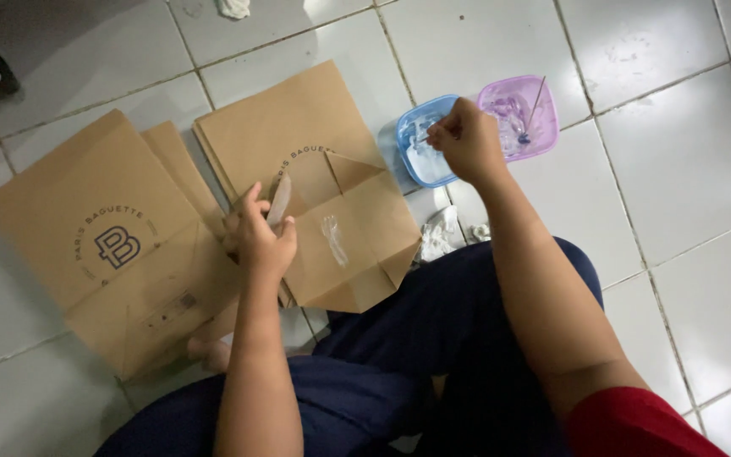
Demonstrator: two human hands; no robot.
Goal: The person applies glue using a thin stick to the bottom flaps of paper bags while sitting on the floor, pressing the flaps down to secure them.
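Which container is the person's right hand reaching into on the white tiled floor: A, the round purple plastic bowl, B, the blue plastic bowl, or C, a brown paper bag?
B: the right hand is over the blue plastic bowl, holding a thin tool into it, while the purple plastic bowl sits beside it with only a stick in it.
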